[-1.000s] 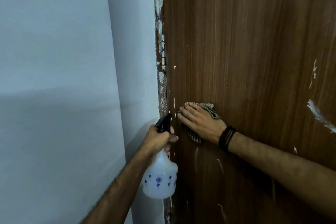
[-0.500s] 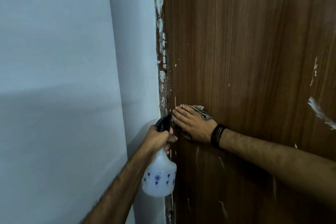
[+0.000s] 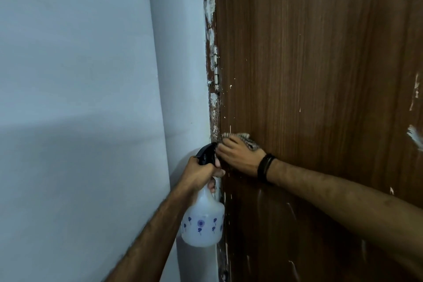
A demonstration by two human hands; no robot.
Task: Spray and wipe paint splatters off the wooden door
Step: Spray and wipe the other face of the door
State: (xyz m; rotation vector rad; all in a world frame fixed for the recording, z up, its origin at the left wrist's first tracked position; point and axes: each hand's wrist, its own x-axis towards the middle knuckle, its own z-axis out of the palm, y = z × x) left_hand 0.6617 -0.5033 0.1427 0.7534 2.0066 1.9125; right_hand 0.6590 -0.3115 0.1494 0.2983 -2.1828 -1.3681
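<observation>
The dark wooden door (image 3: 320, 75) fills the right half of the view and carries white paint splatters (image 3: 414, 137) at its right side and small specks near its left edge. My right hand (image 3: 238, 155) presses a checked cloth (image 3: 246, 137) flat against the door at its hinge edge; only the cloth's upper rim shows above my fingers. My left hand (image 3: 199, 173) grips the black trigger head of a white spray bottle (image 3: 202, 220) with blue flower prints, held just left of the door edge and below my right hand.
A pale blue wall (image 3: 80, 98) covers the left half. The door frame (image 3: 210, 30) between wall and door is smeared with white paint, and a metal hinge (image 3: 215, 68) sits on it above my hands.
My right hand has slid the cloth leftward along the door to its hinge edge. The bottle in my left hand has stayed almost still.
</observation>
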